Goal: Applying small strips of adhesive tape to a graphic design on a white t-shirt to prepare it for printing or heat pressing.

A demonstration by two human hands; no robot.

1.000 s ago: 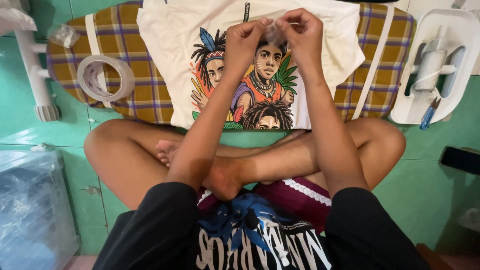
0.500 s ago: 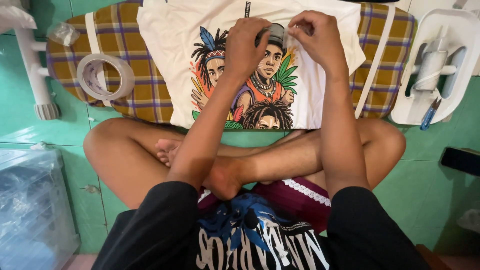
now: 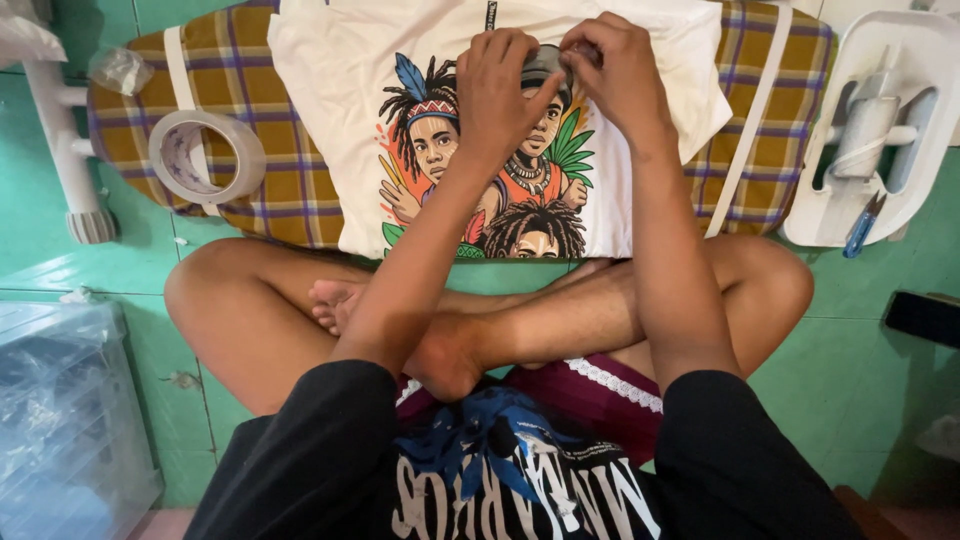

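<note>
Both hands have come down onto the shirt since a second ago, when they were raised above the print pinching something between them. I now see my left hand (image 3: 497,85) resting knuckles-up on the white printed T-shirt (image 3: 340,90), fingers curled together over the printed figures. My right hand (image 3: 618,75) sits just beside it, fingertips pinched shut on a small dark-grey piece (image 3: 543,62) at the top of the print; I cannot tell what the piece is. Shirt lies flat on a plaid-covered ironing board (image 3: 290,200) across my crossed legs. A roll of clear tape (image 3: 205,157) lies on the board's left end. A white tray (image 3: 880,130) with a blue-handled tool (image 3: 862,226) sits to the right, on the green tiled floor (image 3: 850,350).
</note>
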